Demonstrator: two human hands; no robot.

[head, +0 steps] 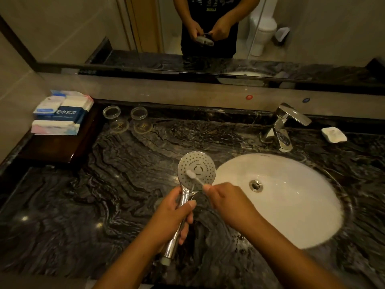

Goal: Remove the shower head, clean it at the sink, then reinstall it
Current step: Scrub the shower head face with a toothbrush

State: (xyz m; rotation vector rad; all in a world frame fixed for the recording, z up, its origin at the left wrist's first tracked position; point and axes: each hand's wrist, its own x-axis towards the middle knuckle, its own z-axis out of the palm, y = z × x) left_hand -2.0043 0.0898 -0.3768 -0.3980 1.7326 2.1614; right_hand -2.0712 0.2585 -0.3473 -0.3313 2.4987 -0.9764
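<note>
A chrome shower head (200,165) with a round grey spray face is held over the dark marble counter, just left of the white sink (291,205). My left hand (175,213) grips its chrome handle, face turned up. My right hand (227,199) pinches a white toothbrush (194,178), whose bristles rest on the lower left of the spray face. The handle's threaded end points toward me, with no hose on it.
A chrome tap (283,126) stands behind the sink, a white soap dish (333,134) to its right. Two glass cups (116,117) and a stack of packaged towels (60,113) on a dark tray sit at the back left. A mirror runs above the counter.
</note>
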